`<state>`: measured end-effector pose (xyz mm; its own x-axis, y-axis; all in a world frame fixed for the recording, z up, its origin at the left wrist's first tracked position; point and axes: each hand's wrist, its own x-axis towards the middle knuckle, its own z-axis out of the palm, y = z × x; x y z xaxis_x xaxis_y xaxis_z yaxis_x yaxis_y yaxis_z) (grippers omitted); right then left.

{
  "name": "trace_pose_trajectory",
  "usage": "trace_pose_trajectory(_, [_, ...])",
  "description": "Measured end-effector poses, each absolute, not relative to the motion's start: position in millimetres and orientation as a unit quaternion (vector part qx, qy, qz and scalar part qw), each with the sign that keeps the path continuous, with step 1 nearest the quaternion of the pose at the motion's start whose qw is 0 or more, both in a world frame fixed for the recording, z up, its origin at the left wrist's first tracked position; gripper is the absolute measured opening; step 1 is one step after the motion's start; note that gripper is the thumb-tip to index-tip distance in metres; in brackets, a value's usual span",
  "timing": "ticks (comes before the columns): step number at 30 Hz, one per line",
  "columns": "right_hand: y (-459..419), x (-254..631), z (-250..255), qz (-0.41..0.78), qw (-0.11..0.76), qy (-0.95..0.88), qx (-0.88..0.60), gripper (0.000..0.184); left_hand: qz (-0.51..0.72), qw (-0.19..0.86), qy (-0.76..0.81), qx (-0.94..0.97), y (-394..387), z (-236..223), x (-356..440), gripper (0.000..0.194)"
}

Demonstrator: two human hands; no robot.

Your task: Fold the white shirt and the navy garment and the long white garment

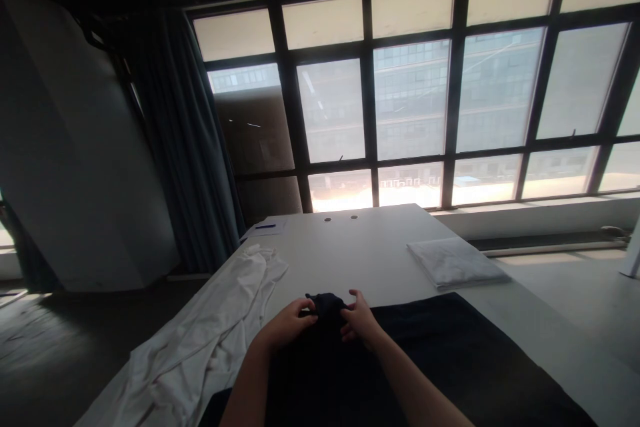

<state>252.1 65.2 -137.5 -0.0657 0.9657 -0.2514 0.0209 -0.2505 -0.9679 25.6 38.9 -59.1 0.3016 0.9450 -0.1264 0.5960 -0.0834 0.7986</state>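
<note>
the dark cloth (pixel 440 333) lies at the near end of the bench (pixel 350 253), spread wide, its far right corner pointing toward the right edge, with a strip of white top between it and that edge. both of the person's hands are at a bunched peak of this cloth, raised near the middle of the bench's width. the left hand (pixel 294 321) comes in from the left, its grip pinching the peak between thumb and fingers. the right hand (pixel 361 321) is on the other side, thumb against the bunch, the index finger lifted clear and the lower fingers curled; whether its grip is closed on the fabric, one cannot tell. the two hands are near each other but apart, with the peak between them. along the left edge of the bench a white cloth (pixel 215 340) runs in loose, crumpled folds, just beside the dark one. a folded white cloth (pixel 455 260) lies flat by the right edge, beyond the dark cloth. at the far left corner is a sheet of paper (pixel 279 229) with a pen (pixel 265 226) on it, and near the far edge are two round holes (pixel 327 219). past that edge stands a large window (pixel 330 113) with dark bars, a blue curtain (pixel 185 133) hanging at its left.
</note>
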Motion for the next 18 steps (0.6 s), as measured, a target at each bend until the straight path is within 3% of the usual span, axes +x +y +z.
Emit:
trace_pose_trajectory(4, [65.4, 255.1, -130.4, 0.615, 0.409, -0.429, -0.521, 0.072, 0.187, 0.378, 0.521, 0.742, 31.5, -43.7, 21.4, 0.028])
trace_pose_trajectory(13, [67.5, 275.8, -110.8, 0.607, 0.373, -0.535, -0.453, 0.029, 0.108, 0.355, 0.541, 0.755, 33.7, -41.7, 9.4, 0.020])
trace_pose_trajectory(18, [64.0, 287.8, -102.0, 0.543, 0.307, -0.631, -0.462, 0.038, 0.063, 0.343, 0.573, 0.741, 40.7, -60.7, 5.6, 0.018])
